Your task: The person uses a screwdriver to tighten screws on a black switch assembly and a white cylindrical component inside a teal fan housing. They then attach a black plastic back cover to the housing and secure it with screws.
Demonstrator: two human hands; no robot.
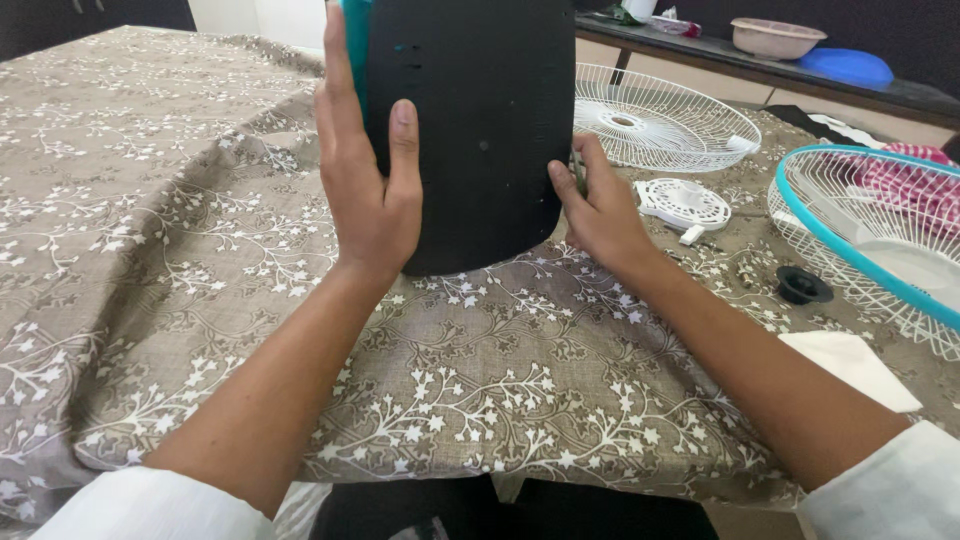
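We press our left hand, fingers spread, and right hand flat against the black base. Two grilles lie toward the table's right edge; a bowl sits beyond it.

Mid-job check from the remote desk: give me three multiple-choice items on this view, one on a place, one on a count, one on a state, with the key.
1. Where is the black panel?
A. upright on the patterned cloth between both hands
B. flat on the far bench
C. inside a grille

2. How many round wire grilles show?
A. one
B. two
C. four

3. How is the left hand placed?
A. clenched in a fist
B. lifted clear of everything
C. flat against the panel's face

Key: 1 A, it stands between the left hand and right hand. 2 B, a white grille and a teal-rimmed grille. 3 C, palm and fingers lie on the panel.
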